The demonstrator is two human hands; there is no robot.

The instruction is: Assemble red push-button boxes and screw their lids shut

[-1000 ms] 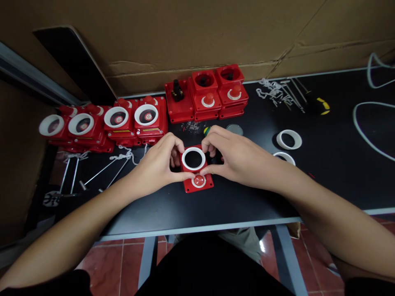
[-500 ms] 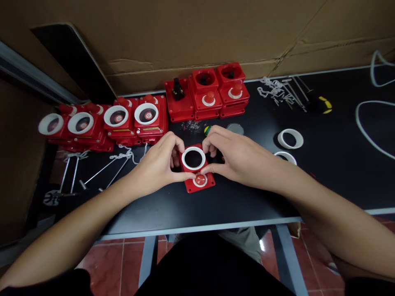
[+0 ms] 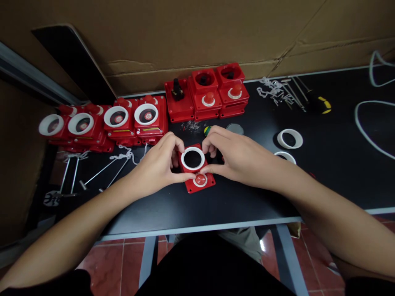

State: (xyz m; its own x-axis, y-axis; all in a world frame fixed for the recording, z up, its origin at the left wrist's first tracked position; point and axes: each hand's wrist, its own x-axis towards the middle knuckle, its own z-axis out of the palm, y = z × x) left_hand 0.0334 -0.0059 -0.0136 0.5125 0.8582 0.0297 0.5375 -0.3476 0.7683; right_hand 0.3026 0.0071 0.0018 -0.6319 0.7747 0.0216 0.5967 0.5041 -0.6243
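Note:
A red plastic cover (image 3: 190, 188) lies on the table in front of me, with a white ring (image 3: 183, 161) set around its round opening. Below the ring sits a clear red dome (image 3: 200, 179) in a white collar. My left hand (image 3: 162, 162) curls around the ring's left side, its index fingertip at the upper rim and its thumb near the dome. On the opposite side, my right hand (image 3: 226, 154) grips likewise, thumb at the ring's lower right edge. The other fingers of both hands are partly hidden. How firmly the ring sits on the cover I cannot tell.
Red boxes with white rings (image 3: 146, 114) stand at left; more red housings (image 3: 207, 98) line the back. Loose white rings (image 3: 290, 139), a clear disc (image 3: 235, 128) and a yellow-black screwdriver (image 3: 324, 105) lie to the right. Metal hammers (image 3: 98, 172) and cords lie left. Cardboard (image 3: 197, 37) walls the back.
The white ring has shifted very slightly to the left on the cover. Both hands keep nearly the same grip and place.

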